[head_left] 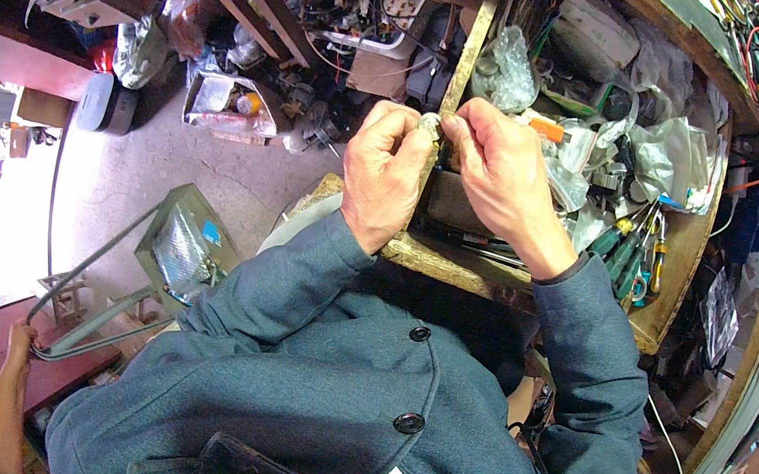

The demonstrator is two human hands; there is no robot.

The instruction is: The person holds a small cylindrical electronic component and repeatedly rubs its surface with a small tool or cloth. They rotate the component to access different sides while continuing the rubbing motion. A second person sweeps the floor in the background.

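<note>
Blue jacket sleeves (312, 276) led up to both hands, left hand (381, 171) and right hand (498, 172), pinched together on a small metal part (431, 125) above the cluttered tabletop (456, 266); work looked midway, the part not set down.

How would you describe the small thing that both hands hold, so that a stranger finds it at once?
Start at the cluttered wooden workbench in front of the person. Above its near edge, the left hand and right hand meet fingertip to fingertip. Pinched between them is a small pale, shiny object, the only thing held up off the bench; the green-handled screwdrivers lie flat.
</note>
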